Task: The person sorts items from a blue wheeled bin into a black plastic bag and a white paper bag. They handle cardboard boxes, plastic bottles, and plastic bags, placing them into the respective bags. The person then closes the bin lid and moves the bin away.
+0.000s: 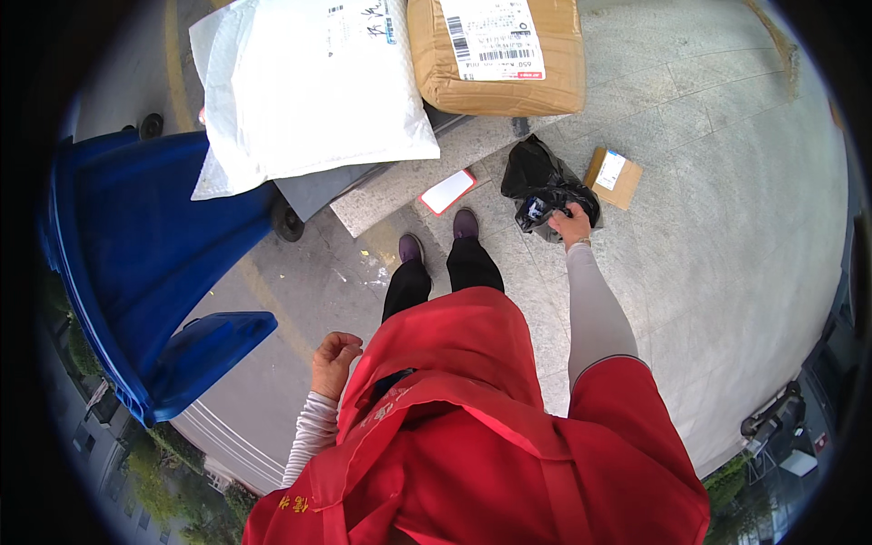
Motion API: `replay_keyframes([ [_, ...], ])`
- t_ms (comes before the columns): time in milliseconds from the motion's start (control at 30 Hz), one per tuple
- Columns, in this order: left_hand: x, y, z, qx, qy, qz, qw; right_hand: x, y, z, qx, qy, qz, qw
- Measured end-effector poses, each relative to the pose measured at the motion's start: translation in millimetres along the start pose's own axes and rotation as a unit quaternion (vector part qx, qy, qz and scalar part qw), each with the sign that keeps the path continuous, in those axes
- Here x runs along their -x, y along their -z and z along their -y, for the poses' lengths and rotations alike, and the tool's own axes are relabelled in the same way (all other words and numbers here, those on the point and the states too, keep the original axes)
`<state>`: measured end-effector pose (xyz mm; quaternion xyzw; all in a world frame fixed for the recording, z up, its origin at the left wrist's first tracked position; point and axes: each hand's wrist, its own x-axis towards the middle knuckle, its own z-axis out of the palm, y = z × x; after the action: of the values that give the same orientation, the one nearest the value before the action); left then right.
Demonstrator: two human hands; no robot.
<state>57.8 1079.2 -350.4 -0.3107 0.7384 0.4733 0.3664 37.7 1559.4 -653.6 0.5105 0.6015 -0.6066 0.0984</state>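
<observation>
My right hand [571, 223] grips the edge of a black plastic bag [538, 170] that stands on the paving, with something dark blue and white showing inside its mouth. Just right of the bag lies a small cardboard box [630, 184] with a label. My left hand [337, 361] hangs beside the red apron [449, 334], its fingers curled and nothing visible in them. A white padded mailer [306, 88] and a taped cardboard parcel [497, 95] with a shipping label fill the top of the view, raised above the ground.
At the left is a large blue wheeled bin [150, 218] with its lid [211, 354]. A stone kerb [388, 191] runs past my shoes [466, 223], with a red-edged white card-like item [447, 192] beside it. Parked-vehicle-like shapes [776, 415] appear far right.
</observation>
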Motion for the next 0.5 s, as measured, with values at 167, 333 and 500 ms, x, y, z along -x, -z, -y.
replay_keyframes([
  [167, 7, 4, -1, -0.021, 0.006, 0.0, 1.0, -24, -10, -11, -0.034, -0.098, -0.034, 0.994],
  [333, 18, 22, -31, 0.034, -0.024, 0.0, 0.999, 1, -9, 8, -0.01, -0.109, 0.064, 0.992],
  [500, 43, 62, -56, 0.114, -0.125, -0.015, 0.985, 45, 32, 26, 0.094, -0.099, 0.133, 0.982],
])
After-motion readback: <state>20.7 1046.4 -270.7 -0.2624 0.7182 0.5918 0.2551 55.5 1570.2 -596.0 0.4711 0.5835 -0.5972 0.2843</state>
